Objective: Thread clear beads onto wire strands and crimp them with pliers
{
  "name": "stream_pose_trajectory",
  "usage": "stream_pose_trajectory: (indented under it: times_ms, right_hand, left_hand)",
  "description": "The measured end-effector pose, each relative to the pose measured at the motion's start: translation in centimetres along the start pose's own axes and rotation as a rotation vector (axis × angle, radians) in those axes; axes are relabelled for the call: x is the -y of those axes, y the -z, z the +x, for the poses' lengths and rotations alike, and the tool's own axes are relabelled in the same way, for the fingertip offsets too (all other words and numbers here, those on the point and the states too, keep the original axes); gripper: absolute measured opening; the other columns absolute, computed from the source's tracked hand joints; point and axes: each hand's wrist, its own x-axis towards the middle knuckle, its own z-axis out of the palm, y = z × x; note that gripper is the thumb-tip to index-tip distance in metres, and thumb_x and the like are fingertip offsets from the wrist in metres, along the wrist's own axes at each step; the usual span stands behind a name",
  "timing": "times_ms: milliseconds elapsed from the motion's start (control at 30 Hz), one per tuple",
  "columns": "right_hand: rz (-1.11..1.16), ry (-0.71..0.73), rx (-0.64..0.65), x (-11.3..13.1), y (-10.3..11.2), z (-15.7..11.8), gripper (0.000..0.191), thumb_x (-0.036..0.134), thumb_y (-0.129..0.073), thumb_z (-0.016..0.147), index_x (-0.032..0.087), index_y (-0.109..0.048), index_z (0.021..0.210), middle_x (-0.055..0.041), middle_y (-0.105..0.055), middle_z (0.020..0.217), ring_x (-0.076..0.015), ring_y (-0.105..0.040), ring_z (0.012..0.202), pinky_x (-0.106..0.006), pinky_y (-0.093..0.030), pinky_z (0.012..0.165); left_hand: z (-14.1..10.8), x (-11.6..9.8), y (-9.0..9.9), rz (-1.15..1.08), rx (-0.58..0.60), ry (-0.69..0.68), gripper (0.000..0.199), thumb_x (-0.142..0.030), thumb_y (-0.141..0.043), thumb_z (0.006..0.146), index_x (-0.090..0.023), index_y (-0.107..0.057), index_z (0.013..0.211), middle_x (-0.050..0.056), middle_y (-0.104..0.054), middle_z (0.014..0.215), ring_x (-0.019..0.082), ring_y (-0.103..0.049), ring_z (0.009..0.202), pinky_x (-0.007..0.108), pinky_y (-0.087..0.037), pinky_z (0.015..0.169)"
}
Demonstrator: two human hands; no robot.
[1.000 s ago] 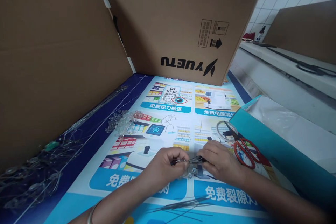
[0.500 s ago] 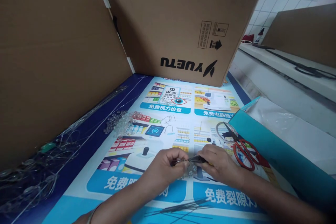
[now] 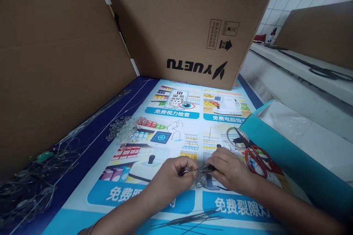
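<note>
Between the fingertips of my left hand (image 3: 179, 172) is a small piece of wire with clear beads (image 3: 200, 181) hanging at its right side. My right hand (image 3: 227, 169) is closed around dark pliers (image 3: 206, 169), whose jaws point left and meet the beadwork at my left fingertips. The exact spot where the jaws touch is too small to make out. Below both hands, a bundle of thin dark wires (image 3: 190, 217) lies on the printed sheet. A heap of clear beads (image 3: 125, 130) sits farther back on the left.
Red-handled scissors (image 3: 255, 156) and a roll of tape (image 3: 230, 136) lie right of my right hand, beside a teal box (image 3: 286, 150). Tangled wire strands (image 3: 35, 187) run along the left. Large cardboard panels (image 3: 179, 25) stand behind and left.
The pliers' jaws look more spread than before at the beadwork. Both hands stay almost in place, and the view has shifted slightly.
</note>
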Motion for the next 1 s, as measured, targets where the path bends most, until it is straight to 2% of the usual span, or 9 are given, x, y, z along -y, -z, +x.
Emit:
stream_pose_trajectory:
  times_ms: [600, 767, 1000]
  right_hand:
    - [-0.047, 0.028, -0.001, 0.17, 0.02, 0.20, 0.012, 0.022, -0.048, 0.082, 0.014, -0.057, 0.086, -0.0049, -0.055, 0.071, -0.0165, -0.046, 0.068, -0.030, -0.039, 0.063]
    - [-0.014, -0.010, 0.015, 0.10, -0.11, 0.00, 0.012, 0.024, -0.048, 0.083, 0.015, -0.056, 0.085, -0.0048, -0.055, 0.071, -0.0163, -0.047, 0.068, -0.029, -0.038, 0.062]
    - [0.146, -0.121, 0.115, 0.18, -0.30, 0.08, 0.018, 0.032, -0.046, 0.086, 0.017, -0.056, 0.087, -0.0055, -0.056, 0.078, -0.0152, -0.050, 0.073, -0.026, -0.041, 0.064]
  left_hand:
    - [-0.15, -0.19, 0.01, 0.025, -0.004, -0.002, 0.008, -0.019, -0.049, 0.070, -0.014, -0.053, 0.066, -0.005, -0.038, 0.054, 0.008, -0.030, 0.050, 0.020, -0.024, 0.047]
    - [-0.05, 0.01, 0.00, -0.017, 0.003, 0.019, 0.009, -0.021, -0.051, 0.071, -0.014, -0.053, 0.066, -0.005, -0.039, 0.054, 0.007, -0.031, 0.049, 0.019, -0.024, 0.047]
    - [-0.01, -0.26, 0.02, -0.100, -0.004, 0.068, 0.011, -0.025, -0.054, 0.071, -0.015, -0.055, 0.068, -0.006, -0.041, 0.053, 0.006, -0.028, 0.044, 0.018, -0.022, 0.044]
